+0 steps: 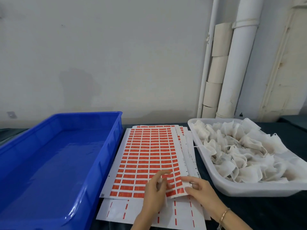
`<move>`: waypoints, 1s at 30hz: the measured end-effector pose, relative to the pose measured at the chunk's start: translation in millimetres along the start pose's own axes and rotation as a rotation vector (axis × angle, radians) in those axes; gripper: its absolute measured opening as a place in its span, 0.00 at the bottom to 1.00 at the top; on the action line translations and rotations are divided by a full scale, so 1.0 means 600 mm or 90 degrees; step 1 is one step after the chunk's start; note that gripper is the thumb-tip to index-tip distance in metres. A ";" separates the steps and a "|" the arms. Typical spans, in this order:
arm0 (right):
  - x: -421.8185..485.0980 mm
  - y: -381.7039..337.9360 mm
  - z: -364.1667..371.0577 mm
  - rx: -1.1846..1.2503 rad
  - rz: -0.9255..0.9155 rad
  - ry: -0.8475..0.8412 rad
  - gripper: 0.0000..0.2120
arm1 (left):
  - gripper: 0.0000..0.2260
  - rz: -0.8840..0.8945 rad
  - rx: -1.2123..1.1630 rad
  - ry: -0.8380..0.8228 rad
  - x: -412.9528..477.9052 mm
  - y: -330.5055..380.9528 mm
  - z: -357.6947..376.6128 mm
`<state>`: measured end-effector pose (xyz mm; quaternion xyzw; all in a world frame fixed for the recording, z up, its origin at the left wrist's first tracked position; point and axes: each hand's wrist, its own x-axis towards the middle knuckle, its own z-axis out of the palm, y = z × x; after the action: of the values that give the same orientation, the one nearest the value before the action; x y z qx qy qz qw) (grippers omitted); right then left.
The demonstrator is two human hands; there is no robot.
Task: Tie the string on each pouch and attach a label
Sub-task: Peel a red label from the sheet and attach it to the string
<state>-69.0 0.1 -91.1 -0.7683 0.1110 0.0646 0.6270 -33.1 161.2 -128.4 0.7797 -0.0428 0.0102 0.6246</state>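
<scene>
Right hand [199, 188] pinches the raised near corner of the label sheet [146, 155]; left hand [154, 195] is blurred, grip unclear. Blue crate [108, 146] hems the left, tray [232, 191] of pouches [240, 151] the right.

Print on the red labels [146, 156] is too blurred to read.

Dark tabletop [265, 213]: blue plastic bin [86, 114] along left edge, white tray [249, 190] at right edge, grey wall [99, 55] behind, white pipes [239, 63] past far-right corner, stacked cream rolls [217, 68] wedged between them.
</scene>
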 end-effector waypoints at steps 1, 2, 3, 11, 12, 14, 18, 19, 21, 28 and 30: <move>0.001 -0.001 -0.002 0.043 0.018 -0.021 0.14 | 0.12 0.013 0.016 -0.025 -0.001 -0.001 -0.001; 0.002 0.001 -0.004 0.093 0.029 -0.040 0.15 | 0.12 0.031 0.045 -0.046 -0.001 -0.003 -0.001; 0.003 0.004 -0.005 0.143 0.031 -0.057 0.16 | 0.11 0.057 0.078 -0.062 -0.001 -0.006 0.000; 0.013 0.026 0.004 0.359 0.045 -0.045 0.23 | 0.13 0.164 0.173 -0.105 -0.003 -0.017 0.008; 0.014 0.027 0.005 0.374 0.055 -0.035 0.23 | 0.13 0.165 0.175 -0.101 -0.003 -0.017 0.009; 0.016 0.031 0.004 0.404 0.084 -0.017 0.23 | 0.13 0.164 0.173 -0.091 -0.004 -0.015 0.010; 0.013 0.031 0.004 0.430 0.090 -0.046 0.24 | 0.11 0.152 0.169 -0.077 -0.004 -0.010 0.011; 0.012 0.030 0.004 0.430 0.087 -0.054 0.25 | 0.11 0.145 0.163 -0.073 -0.003 -0.009 0.012; 0.011 0.031 0.005 0.432 0.077 -0.061 0.25 | 0.10 0.130 0.153 -0.061 -0.002 -0.005 0.011; 0.014 0.036 0.010 0.429 0.064 -0.049 0.18 | 0.11 0.201 0.245 -0.036 -0.009 -0.006 0.009; 0.015 0.037 0.012 0.419 0.064 -0.032 0.17 | 0.11 0.243 0.287 -0.032 -0.012 -0.006 0.008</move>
<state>-65.7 2.2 -115.6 -0.5165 0.1479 0.0753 0.8401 -40.3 157.7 -133.5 0.8766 -0.2005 0.1172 0.4214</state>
